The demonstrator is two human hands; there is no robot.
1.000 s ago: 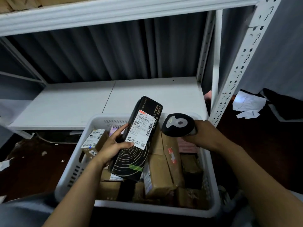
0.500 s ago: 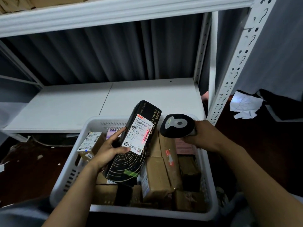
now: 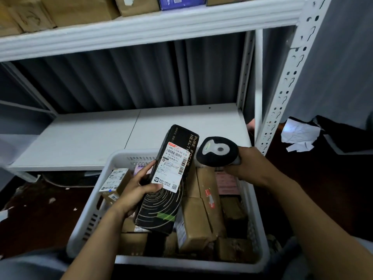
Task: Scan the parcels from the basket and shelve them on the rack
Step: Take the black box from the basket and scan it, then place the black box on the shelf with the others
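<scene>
Here, the rack's lower shelf [image 3: 80,142] is seen at ten o'clock, behind the white basket [image 3: 125,154]. A small labelled carton [image 3: 117,182] is lodged at the basket's nine o'clock. The black box [image 3: 159,205] is gripped by the left hand [image 3: 137,190] and tilted above the basket, white label [image 3: 171,166] upward. Brown parcels [image 3: 195,219] are packed beneath. At the box's two o'clock, a black scanner [image 3: 218,151] is clasped in the right hand [image 3: 250,164].
</scene>
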